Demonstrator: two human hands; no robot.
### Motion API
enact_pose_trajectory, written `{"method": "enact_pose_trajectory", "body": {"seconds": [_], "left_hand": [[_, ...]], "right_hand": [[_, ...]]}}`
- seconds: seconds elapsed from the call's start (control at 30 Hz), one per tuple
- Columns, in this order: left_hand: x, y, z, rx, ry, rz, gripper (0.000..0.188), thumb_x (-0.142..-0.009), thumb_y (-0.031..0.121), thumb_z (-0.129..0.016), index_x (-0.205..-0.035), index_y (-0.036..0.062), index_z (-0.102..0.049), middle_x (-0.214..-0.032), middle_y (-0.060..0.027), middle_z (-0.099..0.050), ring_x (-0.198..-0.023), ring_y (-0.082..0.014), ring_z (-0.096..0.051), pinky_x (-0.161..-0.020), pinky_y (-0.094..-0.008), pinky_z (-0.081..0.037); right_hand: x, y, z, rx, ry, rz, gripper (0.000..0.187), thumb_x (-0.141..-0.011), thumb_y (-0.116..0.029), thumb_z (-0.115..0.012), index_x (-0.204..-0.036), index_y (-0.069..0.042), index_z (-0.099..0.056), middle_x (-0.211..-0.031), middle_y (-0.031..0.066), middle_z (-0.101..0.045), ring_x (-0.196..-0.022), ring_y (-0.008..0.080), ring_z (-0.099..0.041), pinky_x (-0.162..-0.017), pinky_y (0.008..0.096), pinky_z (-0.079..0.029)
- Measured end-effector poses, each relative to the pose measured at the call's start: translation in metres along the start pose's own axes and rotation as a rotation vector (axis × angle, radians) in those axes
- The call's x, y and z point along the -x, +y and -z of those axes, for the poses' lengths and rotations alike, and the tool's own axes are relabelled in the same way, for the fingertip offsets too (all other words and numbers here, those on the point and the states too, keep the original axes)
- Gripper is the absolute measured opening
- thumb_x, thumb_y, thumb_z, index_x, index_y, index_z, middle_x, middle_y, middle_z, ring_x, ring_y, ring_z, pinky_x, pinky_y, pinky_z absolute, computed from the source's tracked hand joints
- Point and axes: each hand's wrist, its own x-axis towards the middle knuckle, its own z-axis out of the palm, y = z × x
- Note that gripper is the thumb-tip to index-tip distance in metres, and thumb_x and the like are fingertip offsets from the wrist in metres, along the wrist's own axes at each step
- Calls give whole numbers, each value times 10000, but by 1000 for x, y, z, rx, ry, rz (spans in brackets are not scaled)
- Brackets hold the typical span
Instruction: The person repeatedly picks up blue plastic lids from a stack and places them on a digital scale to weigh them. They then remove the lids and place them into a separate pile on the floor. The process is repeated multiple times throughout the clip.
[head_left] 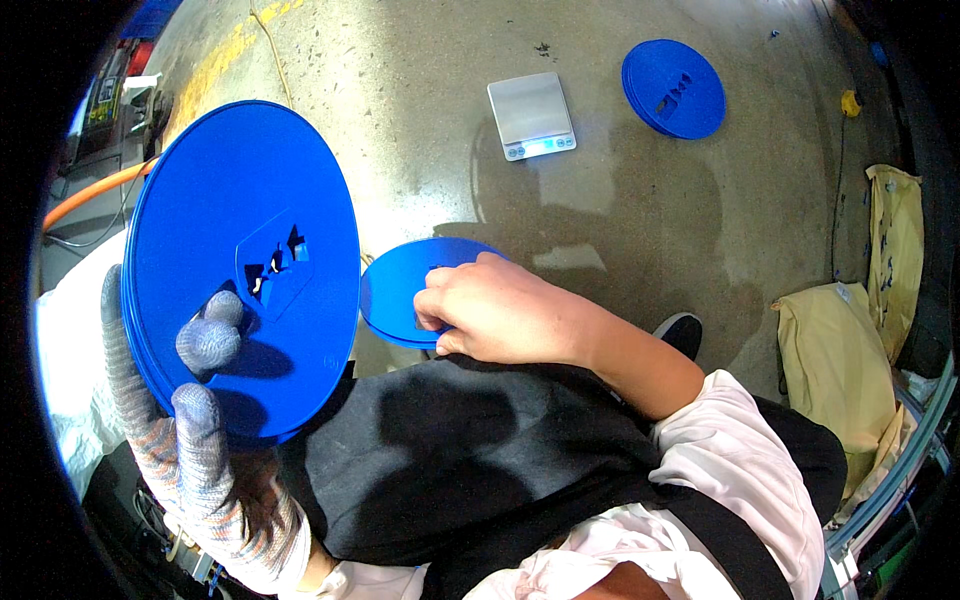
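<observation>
My left hand (205,430), in a grey knitted glove, grips a large blue round disc (200,190) tilted up at the left. Two fingertips press on its face and the others run behind its edge. Irregular cut-outs pierce the disc's middle. My bare right hand (500,310) is closed, its fingers curled at the middle of a second blue disc (395,295) in front of my lap. The fingertips are partly hidden there. A third blue disc (690,85), with similar cut-outs, lies on the floor at the far right.
A small silver scale (531,110) with a lit display rests on the concrete floor. Pale yellow sacks (835,350) stand at the right. An orange hose (95,192) and a white bag (85,350) are at the left. My dark shoe (680,333) shows beyond my right forearm.
</observation>
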Motion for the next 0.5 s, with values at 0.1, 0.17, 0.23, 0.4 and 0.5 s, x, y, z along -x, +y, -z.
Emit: {"method": "enact_pose_trajectory", "body": {"seconds": [0.1, 0.17, 0.23, 0.4, 0.5], "left_hand": [[1, -2, 5, -15, -54, 4, 743, -878, 252, -661, -1479, 28, -287, -1180, -172, -620, -1138, -264, -578, -1075, -457, -368], [-1, -4, 12, -27, -103, 2, 734, -906, 268, -632, -1487, 18, -258, -1221, -183, -605, -1176, -271, -555, -1093, -457, -341], [-3, -5, 15, -23, -108, 6, 741, -890, 263, -649, -1482, 24, -274, -1214, -177, -607, -1162, -267, -563, -1084, -455, -355], [2, 0, -3, 41, 25, 33, 782, -808, 242, -737, -1464, 61, -351, -1171, -149, -625, -1078, -250, -615, -1040, -441, -426], [1, 1, 0, 14, 1, 37, 782, -810, 246, -735, -1465, 64, -350, -1200, -152, -613, -1086, -248, -612, -1038, -441, -430]], "right_hand": [[0, 0, 1, 10, -3, 4, 210, -796, -221, -713, -917, -69, -633, -915, 109, -627, -908, 301, -611, -782, 426, -446], [0, 1, 0, -1, -16, -9, 203, -801, -217, -708, -917, -69, -633, -916, 108, -625, -916, 297, -608, -788, 429, -439], [0, 1, 0, -5, -22, -10, 195, -805, -212, -703, -918, -68, -633, -916, 109, -623, -922, 295, -606, -790, 430, -433], [0, 0, 1, 11, -47, -13, 186, -803, -203, -699, -921, -73, -635, -910, 105, -619, -922, 289, -603, -781, 427, -423], [0, 0, 2, 24, -53, -21, 190, -792, -201, -705, -924, -82, -639, -907, 95, -623, -914, 279, -606, -786, 429, -418]]}}
